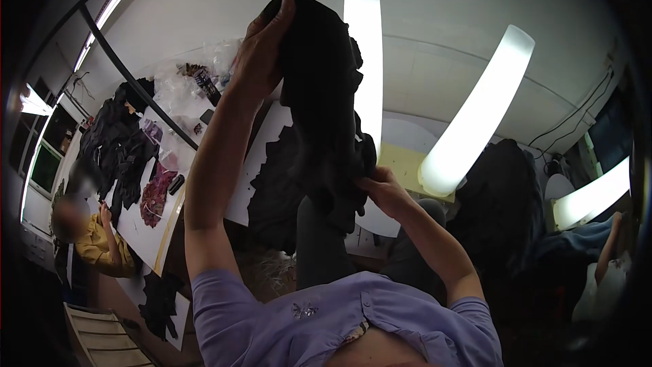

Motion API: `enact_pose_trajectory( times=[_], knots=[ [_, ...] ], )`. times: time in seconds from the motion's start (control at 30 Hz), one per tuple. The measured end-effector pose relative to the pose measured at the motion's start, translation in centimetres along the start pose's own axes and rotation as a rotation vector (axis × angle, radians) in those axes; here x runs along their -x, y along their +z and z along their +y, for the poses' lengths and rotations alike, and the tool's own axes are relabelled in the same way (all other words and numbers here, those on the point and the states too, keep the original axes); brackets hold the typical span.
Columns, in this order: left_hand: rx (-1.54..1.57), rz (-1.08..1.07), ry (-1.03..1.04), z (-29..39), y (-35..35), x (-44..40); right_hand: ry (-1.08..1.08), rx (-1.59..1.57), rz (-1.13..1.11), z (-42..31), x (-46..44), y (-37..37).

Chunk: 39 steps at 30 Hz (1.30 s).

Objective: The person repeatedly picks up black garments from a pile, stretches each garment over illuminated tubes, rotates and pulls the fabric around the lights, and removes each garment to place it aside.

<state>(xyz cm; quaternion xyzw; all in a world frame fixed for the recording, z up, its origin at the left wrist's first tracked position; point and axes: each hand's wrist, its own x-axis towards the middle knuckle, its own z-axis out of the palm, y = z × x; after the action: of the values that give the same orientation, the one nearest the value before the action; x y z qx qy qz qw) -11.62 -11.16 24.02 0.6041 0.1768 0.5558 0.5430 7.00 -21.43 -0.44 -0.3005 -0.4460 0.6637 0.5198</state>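
A bunched black garment [319, 88] stretches upright in front of me, with a rounded top and ruffled edges; its exact kind is unclear. My left hand [261, 51] is closed on its upper end, thumb in front and fingers partly hidden behind. Lower down, my right hand [384, 192] pinches the garment's bottom right edge. Directly behind it stands a glowing white tube [365, 47], partly covered by the cloth. Whether the garment is drawn over a form inside is hidden. Below my left forearm lies more black fabric [272, 197] in a pile.
A second glowing tube [479, 109] leans at right on a yellowish base [401, 156]; another lit tube [594, 194] is farther right. A dark fabric heap [499, 197] lies between. At left, a person in a yellow top [102, 248] sits by a table with black garments [122, 143].
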Motion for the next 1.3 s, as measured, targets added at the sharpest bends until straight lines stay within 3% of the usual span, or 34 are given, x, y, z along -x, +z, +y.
enact_pose_trajectory(
  times=[0.03,0.17,0.23,0.27,0.3,0.6,0.67,0.77,0.9,0.93,0.97,1.03,1.1,1.13,1.17,1.3],
  knots=[
    [-0.030,0.000,0.025,-0.2,-0.8,-0.8,0.012,-0.002,0.053,-1.1,-0.2,-1.1],
    [-0.313,0.082,0.038,-0.3,-3.6,-2.8,-0.352,0.089,0.377,-10.1,0.7,-5.3],
    [-0.394,0.126,0.010,-1.2,-4.7,-3.5,-0.528,0.338,0.493,-15.2,2.0,-7.1],
    [-0.440,0.145,0.010,-1.9,-5.1,-3.9,-0.724,0.628,0.556,-17.5,2.7,-7.0],
    [-0.412,0.152,0.009,-2.7,-5.2,-4.3,-0.654,0.536,0.627,-19.8,3.3,-7.7],
    [-0.171,0.089,0.080,-6.1,-3.1,-6.0,-1.008,0.798,0.741,-28.2,7.7,-9.5],
    [-0.091,0.037,0.049,-6.0,-2.0,-4.5,-0.913,0.848,0.727,-28.7,10.8,-8.1],
    [-0.156,-0.208,-0.033,-6.3,-1.2,1.3,-0.583,0.954,0.653,-26.1,17.4,-6.0],
    [-0.214,-1.021,-0.292,-10.5,-0.8,9.9,-0.478,1.101,0.280,-15.4,27.2,-9.5],
    [-0.294,-1.200,-0.326,-12.9,-0.5,12.2,0.189,1.054,-0.147,-16.5,26.0,-8.6],
    [-0.377,-1.381,-0.353,-15.8,-0.6,14.9,0.287,0.896,0.007,-12.3,26.7,-8.4],
    [-0.394,-1.664,-0.363,-21.9,-1.8,20.6,0.704,0.861,0.056,-6.0,27.8,-8.7],
    [-0.352,-1.636,-0.540,-24.2,-1.3,22.1,0.789,1.120,-0.190,-0.5,29.7,-10.8],
    [-0.330,-1.620,-0.624,-24.9,-0.6,22.3,1.086,1.132,-0.336,-2.1,27.1,-9.8],
    [-0.355,-1.488,-0.695,-25.7,0.0,21.8,0.853,0.994,-0.203,-1.2,27.9,-11.6],
    [-0.176,-0.864,-0.786,-29.0,3.4,20.6,0.570,0.750,0.362,-3.7,21.3,-16.8]
  ],
)
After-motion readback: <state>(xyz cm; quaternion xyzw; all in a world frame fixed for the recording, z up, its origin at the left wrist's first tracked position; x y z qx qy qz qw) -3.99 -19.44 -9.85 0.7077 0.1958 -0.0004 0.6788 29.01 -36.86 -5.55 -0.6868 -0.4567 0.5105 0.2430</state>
